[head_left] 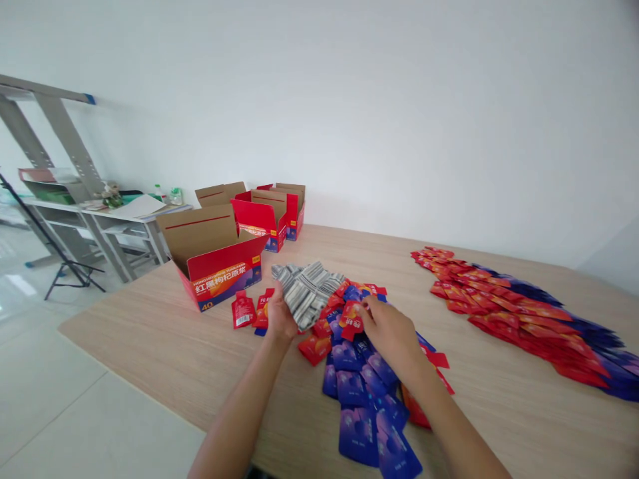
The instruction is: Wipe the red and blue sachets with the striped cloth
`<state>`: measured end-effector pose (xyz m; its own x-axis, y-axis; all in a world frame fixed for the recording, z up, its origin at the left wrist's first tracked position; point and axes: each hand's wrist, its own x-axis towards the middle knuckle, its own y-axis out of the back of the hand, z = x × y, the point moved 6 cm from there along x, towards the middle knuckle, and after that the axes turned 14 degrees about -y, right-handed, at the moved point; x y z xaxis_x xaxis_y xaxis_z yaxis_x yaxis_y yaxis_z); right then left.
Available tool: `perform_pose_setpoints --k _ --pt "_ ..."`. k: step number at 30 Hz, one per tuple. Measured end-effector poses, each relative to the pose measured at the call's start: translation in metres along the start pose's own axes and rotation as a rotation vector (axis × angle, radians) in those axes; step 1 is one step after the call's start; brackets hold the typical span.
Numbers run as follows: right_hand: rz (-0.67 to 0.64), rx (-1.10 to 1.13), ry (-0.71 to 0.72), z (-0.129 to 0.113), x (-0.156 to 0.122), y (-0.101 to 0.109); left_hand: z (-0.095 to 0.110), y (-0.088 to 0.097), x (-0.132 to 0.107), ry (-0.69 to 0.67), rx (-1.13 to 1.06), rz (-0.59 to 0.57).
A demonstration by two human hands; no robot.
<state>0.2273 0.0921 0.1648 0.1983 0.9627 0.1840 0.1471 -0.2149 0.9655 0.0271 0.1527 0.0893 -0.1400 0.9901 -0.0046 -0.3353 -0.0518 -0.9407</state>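
Note:
My left hand (281, 318) is closed round a folded grey-and-white striped cloth (308, 293), which it holds above the table. With thumb and fingers, my right hand (392, 332) pinches the edge of a red pouch (351, 319) over the pile. Beneath and in front of it lies a loose heap of blue pouches (357, 389) overlapping several red ones. To the left of my left hand, a red pouch with a barcode label (243, 310) lies flat, and another red pouch (262, 305) is partly hidden by that hand.
An open red carton (227, 273) stands at the left of the wooden table (164, 359), with more open cartons (264, 216) behind it. Long rows of red and blue pouches (524, 319) lie at the right. Beyond the table's left edge are desks (117, 216) and a black tripod (70, 263).

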Motion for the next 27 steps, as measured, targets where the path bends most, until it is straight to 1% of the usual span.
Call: perform_pose_setpoints --k 1,3,5,7,10,11,13,16,21,27 --pt "0.000 0.004 0.032 -0.001 0.003 -0.007 0.007 0.002 0.004 -0.045 0.001 0.036" --pt "-0.017 0.040 0.181 -0.015 0.002 -0.026 0.019 0.007 0.012 -0.108 0.017 0.097" --pt "-0.009 0.082 0.414 -0.038 -0.011 -0.050 0.026 0.011 0.017 -0.122 0.041 0.148" --pt "-0.040 0.132 0.571 -0.058 -0.028 -0.076 0.028 0.013 0.020 -0.109 0.061 0.178" --pt "-0.157 0.180 0.690 -0.074 -0.050 -0.113 0.032 0.014 0.021 -0.130 0.076 0.178" --pt "-0.202 0.184 0.722 -0.077 -0.055 -0.122 0.033 0.013 0.021 -0.144 0.080 0.171" --pt "-0.279 0.189 0.758 -0.078 -0.060 -0.133 0.034 0.013 0.021 -0.164 0.094 0.158" --pt "-0.314 0.195 0.730 -0.075 -0.059 -0.135 0.036 0.014 0.021 -0.179 0.139 0.169" --pt "-0.268 0.187 0.650 -0.075 -0.056 -0.125 0.038 0.015 0.023 -0.237 0.201 0.170" --pt "-0.230 0.095 0.580 -0.077 -0.056 -0.113 0.025 0.014 0.020 -0.183 0.257 0.170"
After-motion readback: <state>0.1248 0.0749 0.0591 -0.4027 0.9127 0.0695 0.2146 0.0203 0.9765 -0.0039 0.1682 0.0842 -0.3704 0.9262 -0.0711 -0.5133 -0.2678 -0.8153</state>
